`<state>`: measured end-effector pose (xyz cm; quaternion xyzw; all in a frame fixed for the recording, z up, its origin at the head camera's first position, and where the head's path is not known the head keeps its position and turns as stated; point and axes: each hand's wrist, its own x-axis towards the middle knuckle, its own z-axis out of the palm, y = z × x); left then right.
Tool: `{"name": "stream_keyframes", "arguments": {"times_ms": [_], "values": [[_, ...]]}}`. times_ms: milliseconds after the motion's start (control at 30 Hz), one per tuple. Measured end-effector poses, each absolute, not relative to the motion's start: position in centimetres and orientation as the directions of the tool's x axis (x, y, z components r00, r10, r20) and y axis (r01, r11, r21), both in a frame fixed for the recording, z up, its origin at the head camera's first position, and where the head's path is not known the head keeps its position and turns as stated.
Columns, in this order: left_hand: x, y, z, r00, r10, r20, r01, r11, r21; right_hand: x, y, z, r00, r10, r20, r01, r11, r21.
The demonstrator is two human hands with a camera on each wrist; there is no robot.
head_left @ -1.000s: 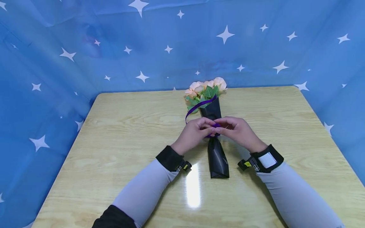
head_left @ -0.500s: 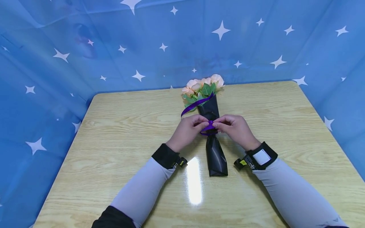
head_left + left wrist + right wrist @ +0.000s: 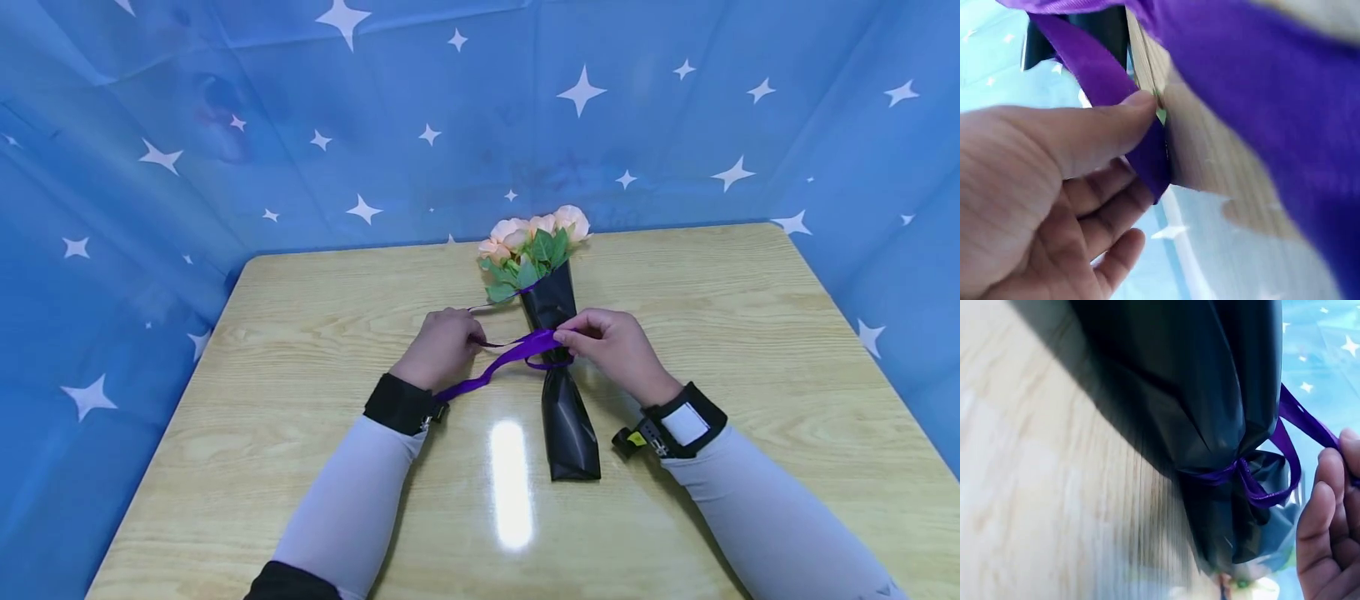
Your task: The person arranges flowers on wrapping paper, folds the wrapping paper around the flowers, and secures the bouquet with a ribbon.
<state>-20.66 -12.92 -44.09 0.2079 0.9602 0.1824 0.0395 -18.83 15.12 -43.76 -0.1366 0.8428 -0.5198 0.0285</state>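
Note:
A bouquet of peach flowers (image 3: 513, 233) with green leaves lies on the table, its stems in black wrapping paper (image 3: 570, 425). A purple ribbon (image 3: 525, 346) goes around the narrow waist of the wrap, and in the right wrist view a ribbon loop (image 3: 1291, 456) stands out from it. Left of the bouquet, my left hand (image 3: 442, 348) pinches a length of ribbon (image 3: 1100, 69) between thumb and fingers; another ribbon length hangs below toward the wrist. My right hand (image 3: 613, 348) pinches the ribbon between thumb and forefinger, just over the waist of the wrap.
The light wooden table (image 3: 300, 417) extends to both sides, its back edge just behind the flowers. A blue curtain (image 3: 480, 108) with white stars hangs behind and at the sides. Glare shows on the tabletop in front of the bouquet.
My left hand has moved left from the knot area, drawing ribbon out sideways. The ribbon strand that lay across the leaves now runs toward that hand. My right hand stays near the waist.

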Motion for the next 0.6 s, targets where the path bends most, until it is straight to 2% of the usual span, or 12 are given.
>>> {"name": "stream_keyframes", "arguments": {"times_ms": [67, 267, 433, 600], "values": [[-20.7, -13.1, -43.9, -0.927, 0.374, -0.008, 0.341, 0.854, 0.393, -18.9, 15.1, -43.8, -0.960, -0.263, 0.096, -0.203, 0.420, -0.884], [-20.1, -13.3, -41.5, -0.951, 0.306, -0.052, 0.212, 0.765, 0.608, -18.9, 15.2, -43.9, -0.958, -0.270, 0.097, -0.207, 0.419, -0.884], [-19.0, -12.7, -39.3, -0.945, 0.327, -0.019, 0.238, 0.725, 0.647, -19.0, 15.2, -44.0, -0.960, -0.262, 0.095, -0.202, 0.423, -0.883], [-17.5, -11.8, -37.4, -0.936, 0.345, -0.075, 0.204, 0.700, 0.684, -18.9, 15.2, -43.9, -0.965, -0.250, 0.083, -0.186, 0.425, -0.886]]}}
